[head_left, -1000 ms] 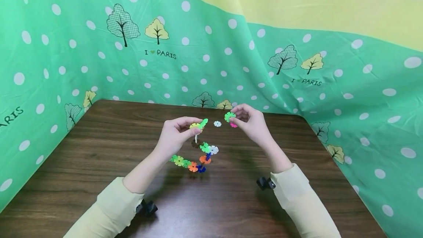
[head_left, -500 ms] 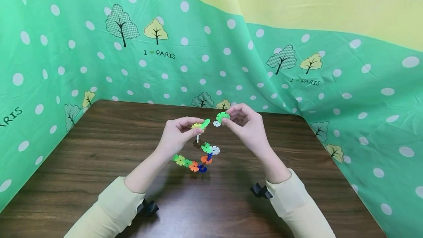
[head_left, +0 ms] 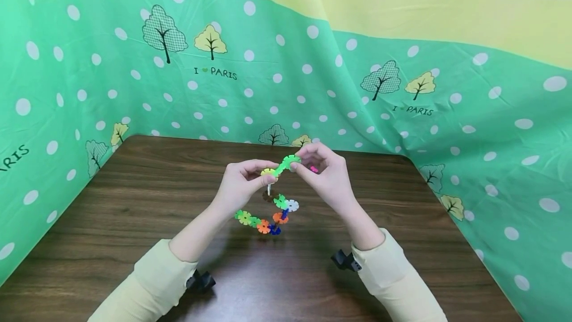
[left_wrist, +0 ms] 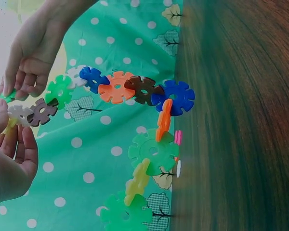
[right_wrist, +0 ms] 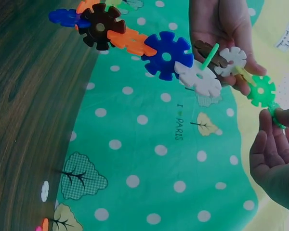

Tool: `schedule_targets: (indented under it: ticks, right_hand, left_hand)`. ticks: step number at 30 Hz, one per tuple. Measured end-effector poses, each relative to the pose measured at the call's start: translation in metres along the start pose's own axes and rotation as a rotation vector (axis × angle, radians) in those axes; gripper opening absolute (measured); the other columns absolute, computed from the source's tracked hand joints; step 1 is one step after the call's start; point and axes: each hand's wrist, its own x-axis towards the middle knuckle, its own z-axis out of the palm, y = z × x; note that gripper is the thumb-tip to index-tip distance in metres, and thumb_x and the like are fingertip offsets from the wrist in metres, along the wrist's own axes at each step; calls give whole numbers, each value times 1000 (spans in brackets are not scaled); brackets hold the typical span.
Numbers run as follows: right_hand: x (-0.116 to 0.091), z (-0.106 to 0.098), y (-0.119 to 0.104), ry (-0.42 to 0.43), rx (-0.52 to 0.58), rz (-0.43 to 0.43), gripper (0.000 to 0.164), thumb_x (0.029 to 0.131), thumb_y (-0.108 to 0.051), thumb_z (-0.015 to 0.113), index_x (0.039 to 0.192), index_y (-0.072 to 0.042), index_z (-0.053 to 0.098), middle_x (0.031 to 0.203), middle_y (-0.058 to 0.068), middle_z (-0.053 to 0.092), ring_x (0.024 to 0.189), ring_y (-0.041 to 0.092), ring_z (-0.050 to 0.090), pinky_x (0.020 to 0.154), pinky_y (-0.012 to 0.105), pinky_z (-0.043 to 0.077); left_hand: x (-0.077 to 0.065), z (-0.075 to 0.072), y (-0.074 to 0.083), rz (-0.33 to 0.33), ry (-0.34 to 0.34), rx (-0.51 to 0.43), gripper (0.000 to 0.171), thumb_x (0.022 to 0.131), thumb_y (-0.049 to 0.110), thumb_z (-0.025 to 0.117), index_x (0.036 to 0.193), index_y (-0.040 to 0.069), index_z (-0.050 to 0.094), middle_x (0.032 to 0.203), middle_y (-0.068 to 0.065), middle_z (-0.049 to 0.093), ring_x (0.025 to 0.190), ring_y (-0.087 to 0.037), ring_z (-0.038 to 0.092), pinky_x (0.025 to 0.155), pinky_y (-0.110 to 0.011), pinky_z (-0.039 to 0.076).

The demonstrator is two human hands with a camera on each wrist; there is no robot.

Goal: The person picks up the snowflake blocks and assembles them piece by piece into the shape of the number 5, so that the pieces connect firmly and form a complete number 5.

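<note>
Notched plastic snowflake discs, linked edge to edge, form a long chain (head_left: 264, 226) of green, orange, blue, brown and white pieces. My left hand (head_left: 237, 183) pinches the yellow disc (head_left: 268, 172) near the chain's upper end, and the rest hangs below. Beyond the yellow disc, a green end disc (right_wrist: 261, 91) sticks out. Between thumb and fingers, my right hand (head_left: 326, 178) pinches another green disc (head_left: 291, 161), its edge right at that end disc. In the right wrist view, white (right_wrist: 233, 61) and brown discs show beside the left fingers.
On the brown wooden table (head_left: 134, 202) lie a pink disc (head_left: 314, 169) behind the right hand, a white disc (right_wrist: 45, 191) and an orange one (right_wrist: 45, 224). A green dotted curtain (head_left: 286, 88) closes off the table's back and sides.
My right hand has moved left with its green disc, bringing it to the green end disc. The left hand stays nearly in place, holding the chain.
</note>
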Motion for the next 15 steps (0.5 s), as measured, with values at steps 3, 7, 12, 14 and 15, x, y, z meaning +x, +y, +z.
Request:
schedule_targets:
  ticks: [3,7,12,14,15]
  right_hand:
    - [-1,2,0,5,-5,13,18,79,-3,74,95,-3,65,81,10,67,68,11,60,56,19,45]
    - [-2,4,2,16,1,31,19,79,-1,74,98,-3,68,85,12,69,71,11,64,59,20,48]
    - [-4,7,3,39,19,28,19,79,-1,74,98,-3,70,86,12,70,71,13,65,61,24,52]
    - [-5,8,3,44,26,21,19,79,-2,74,98,-4,70,85,11,70,70,13,66,60,24,52]
    - [-5,8,3,46,27,17,19,79,-3,74,98,-4,70,84,11,70,69,13,65,59,24,52]
  left_hand:
    - [-1,0,0,-20,-2,-7,22,82,10,73,103,7,72,82,-2,71,64,-15,56,54,-22,45]
    - [-1,-1,-1,-37,0,-10,22,82,6,72,104,6,72,82,-2,71,62,-18,55,52,-22,42]
    - [-2,0,0,-34,15,5,22,81,6,73,103,7,73,83,-5,72,62,-18,55,50,-22,41]
    - [-2,0,0,-23,19,12,21,81,7,73,101,7,73,82,-6,72,62,-15,55,51,-23,42]
    - [-2,1,1,-16,20,15,20,81,8,73,101,7,73,82,-6,72,62,-14,55,51,-23,42]
